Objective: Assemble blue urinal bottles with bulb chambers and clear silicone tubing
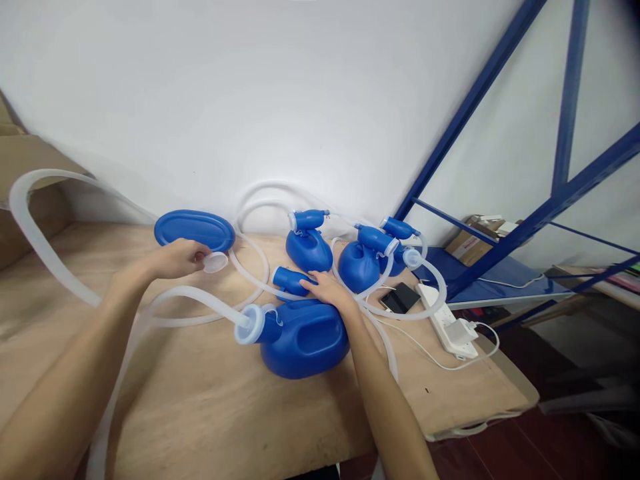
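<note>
My left hand is closed in a pinch on a small round translucent cap. It is just in front of a blue oval bottle lying near the wall. Close to me lies a blue urinal bottle with a side handle and a white collar at its mouth, where a clear tube enters. My right hand reaches over this bottle, its fingers on the end of a blue funnel-shaped receiver behind it. Part of the receiver is hidden by those fingers.
More blue bottles with receivers and looping tubes stand at the back. To the right are a phone, a white power strip with a charger, and a blue metal shelf. A cardboard box stands at the left.
</note>
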